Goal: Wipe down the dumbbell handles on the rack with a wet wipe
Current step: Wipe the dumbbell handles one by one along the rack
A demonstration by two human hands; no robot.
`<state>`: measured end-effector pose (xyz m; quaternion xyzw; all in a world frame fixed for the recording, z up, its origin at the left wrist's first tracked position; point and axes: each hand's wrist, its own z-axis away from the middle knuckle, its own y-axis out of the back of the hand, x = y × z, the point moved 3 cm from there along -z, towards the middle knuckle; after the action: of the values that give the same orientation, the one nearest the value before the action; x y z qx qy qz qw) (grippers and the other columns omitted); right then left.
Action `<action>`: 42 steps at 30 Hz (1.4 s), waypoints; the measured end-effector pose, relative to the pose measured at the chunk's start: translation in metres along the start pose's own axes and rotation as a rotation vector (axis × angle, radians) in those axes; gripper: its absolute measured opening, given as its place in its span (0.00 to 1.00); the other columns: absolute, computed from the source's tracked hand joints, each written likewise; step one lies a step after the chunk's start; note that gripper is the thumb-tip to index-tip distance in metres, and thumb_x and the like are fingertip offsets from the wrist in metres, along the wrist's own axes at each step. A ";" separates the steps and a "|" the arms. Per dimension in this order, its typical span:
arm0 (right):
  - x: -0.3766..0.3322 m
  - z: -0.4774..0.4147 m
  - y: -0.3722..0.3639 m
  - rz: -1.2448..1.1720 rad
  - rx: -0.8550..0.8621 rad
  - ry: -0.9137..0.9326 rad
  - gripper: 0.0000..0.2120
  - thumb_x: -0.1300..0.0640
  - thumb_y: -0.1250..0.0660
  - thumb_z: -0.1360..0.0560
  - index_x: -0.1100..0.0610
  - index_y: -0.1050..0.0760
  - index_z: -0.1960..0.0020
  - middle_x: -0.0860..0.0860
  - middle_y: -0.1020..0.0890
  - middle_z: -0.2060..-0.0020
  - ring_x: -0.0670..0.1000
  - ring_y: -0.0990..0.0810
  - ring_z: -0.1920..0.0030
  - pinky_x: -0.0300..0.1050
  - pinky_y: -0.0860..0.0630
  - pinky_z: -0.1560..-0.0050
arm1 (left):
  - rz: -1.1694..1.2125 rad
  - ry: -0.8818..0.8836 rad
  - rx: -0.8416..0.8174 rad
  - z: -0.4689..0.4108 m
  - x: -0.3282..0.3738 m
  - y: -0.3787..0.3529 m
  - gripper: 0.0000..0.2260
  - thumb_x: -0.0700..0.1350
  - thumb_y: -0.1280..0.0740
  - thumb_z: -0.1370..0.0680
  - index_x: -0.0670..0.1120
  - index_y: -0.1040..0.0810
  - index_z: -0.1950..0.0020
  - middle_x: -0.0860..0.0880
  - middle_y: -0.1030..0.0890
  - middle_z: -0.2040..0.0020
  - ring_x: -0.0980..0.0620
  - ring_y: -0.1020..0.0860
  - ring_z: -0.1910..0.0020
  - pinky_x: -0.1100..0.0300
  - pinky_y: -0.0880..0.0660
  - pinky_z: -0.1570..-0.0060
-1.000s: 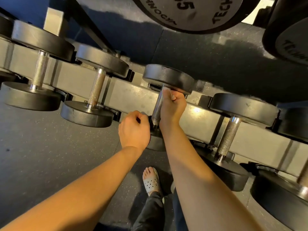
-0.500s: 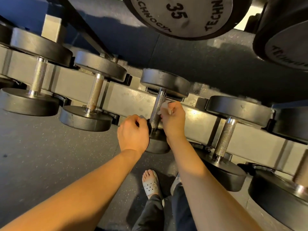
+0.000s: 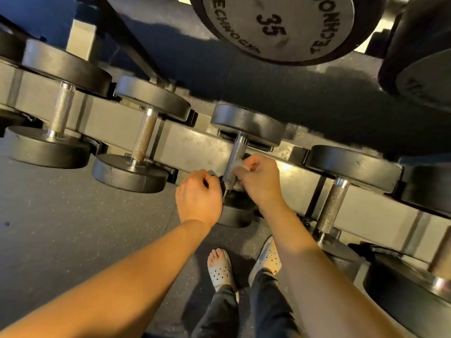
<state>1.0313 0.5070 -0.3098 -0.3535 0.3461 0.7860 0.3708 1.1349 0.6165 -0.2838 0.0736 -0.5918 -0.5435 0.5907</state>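
Observation:
Black dumbbells with knurled steel handles lie across a grey rack (image 3: 195,147). My right hand (image 3: 260,181) holds a white wet wipe (image 3: 238,164) against the lower half of the middle dumbbell's handle (image 3: 235,154), fingers curled round both. My left hand (image 3: 197,198) sits just left of that handle with fingers curled over the near black weight head (image 3: 234,213), which is mostly hidden by both hands.
Other dumbbells rest left (image 3: 144,140) and right (image 3: 332,208) of the middle one. A large 35 weight (image 3: 278,25) hangs on the tier above. My feet in perforated slippers (image 3: 219,269) stand on the dark rubber floor (image 3: 73,228) below the rack.
My right hand has slid with the wipe from the top of the handle down toward its lower end. The left hand has stayed on the near weight head.

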 end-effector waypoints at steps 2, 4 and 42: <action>-0.014 -0.009 0.004 -0.266 0.144 -0.072 0.08 0.61 0.27 0.24 0.66 0.21 0.56 0.59 0.19 0.66 0.47 0.21 0.68 0.41 0.24 0.65 | -0.010 0.005 0.001 0.000 0.000 -0.001 0.18 0.44 0.39 0.18 0.52 0.35 0.68 0.51 0.30 0.70 0.47 0.30 0.67 0.51 0.34 0.60; -0.020 -0.013 -0.002 -0.492 0.224 -0.135 0.09 0.62 0.28 0.23 0.67 0.21 0.57 0.57 0.20 0.67 0.47 0.22 0.69 0.40 0.24 0.66 | -0.008 0.003 -0.002 0.000 0.000 -0.001 0.18 0.44 0.40 0.19 0.52 0.35 0.68 0.50 0.29 0.70 0.47 0.29 0.67 0.50 0.33 0.60; 0.008 0.004 -0.004 -0.491 0.004 -0.406 0.06 0.59 0.29 0.21 0.58 0.23 0.55 0.57 0.21 0.62 0.47 0.24 0.72 0.40 0.26 0.70 | -0.014 -0.034 -0.019 -0.002 -0.001 -0.001 0.18 0.42 0.39 0.21 0.52 0.37 0.70 0.53 0.33 0.70 0.50 0.34 0.69 0.53 0.39 0.60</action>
<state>1.0291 0.5146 -0.3154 -0.2617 0.1711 0.7267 0.6117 1.1366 0.6158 -0.2858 0.0630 -0.5960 -0.5543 0.5776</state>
